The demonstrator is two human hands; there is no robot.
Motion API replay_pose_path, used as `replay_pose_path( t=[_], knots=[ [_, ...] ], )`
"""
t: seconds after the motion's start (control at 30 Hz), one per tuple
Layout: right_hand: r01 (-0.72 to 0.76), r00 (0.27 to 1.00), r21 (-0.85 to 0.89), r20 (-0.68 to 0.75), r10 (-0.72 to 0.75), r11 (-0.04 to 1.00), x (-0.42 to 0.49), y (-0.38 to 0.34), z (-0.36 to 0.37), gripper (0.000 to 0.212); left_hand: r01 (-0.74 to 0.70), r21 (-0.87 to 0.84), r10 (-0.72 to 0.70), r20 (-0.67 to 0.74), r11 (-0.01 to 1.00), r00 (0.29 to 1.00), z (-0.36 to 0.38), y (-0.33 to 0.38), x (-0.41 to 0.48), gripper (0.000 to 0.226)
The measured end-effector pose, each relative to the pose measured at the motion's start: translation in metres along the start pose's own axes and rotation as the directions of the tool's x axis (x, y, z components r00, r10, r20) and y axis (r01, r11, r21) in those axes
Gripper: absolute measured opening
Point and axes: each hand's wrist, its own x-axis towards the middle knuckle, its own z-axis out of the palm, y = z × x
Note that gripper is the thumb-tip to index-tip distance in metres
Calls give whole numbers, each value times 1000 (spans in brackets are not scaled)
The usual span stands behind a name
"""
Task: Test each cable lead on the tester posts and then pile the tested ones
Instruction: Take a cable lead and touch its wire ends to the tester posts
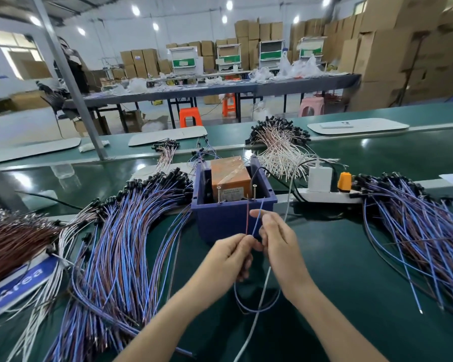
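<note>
Fingers (242,240) on the left hand (230,254) are pinched on the red wire (247,218), and the right hand (280,239) is pinching the blue wire (259,215). So both ends of the lead (235,291) stick up in front of the box (230,223), close together and just short of the posts (254,192). I'd spread the ends to match the post gap, land red on one and blue on the other together, and hold steady. Keep skin off the metal. The white cable (262,291) by the right wrist looks snaggy. Can't tell which pile (120,244) is the tested one
</note>
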Motion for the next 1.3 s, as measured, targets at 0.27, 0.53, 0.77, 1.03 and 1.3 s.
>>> replay_pose_path(
  t=[0.27,0.53,0.77,1.03,1.3],
  knots=[
    [-58,996,-21,-68,56,998,11,17,-12,43,-81,139,103,-159,987,982,5,-28,0,25],
    [-63,997,152,-33,69,986,19,9,-14,25,-163,323,313,-493,932,812,-12,-35,-1,26],
    [89,984,4,-154,-87,996,30,2,-6,10,-82,411,331,-581,908,744,-21,-34,1,33],
    [201,970,-215,-92,-224,956,28,14,2,24,-61,423,325,-587,904,742,-20,-33,1,35],
    [239,961,-253,-73,-265,937,27,17,0,21,-68,452,346,-570,890,745,-18,-31,0,32]
  ],
)
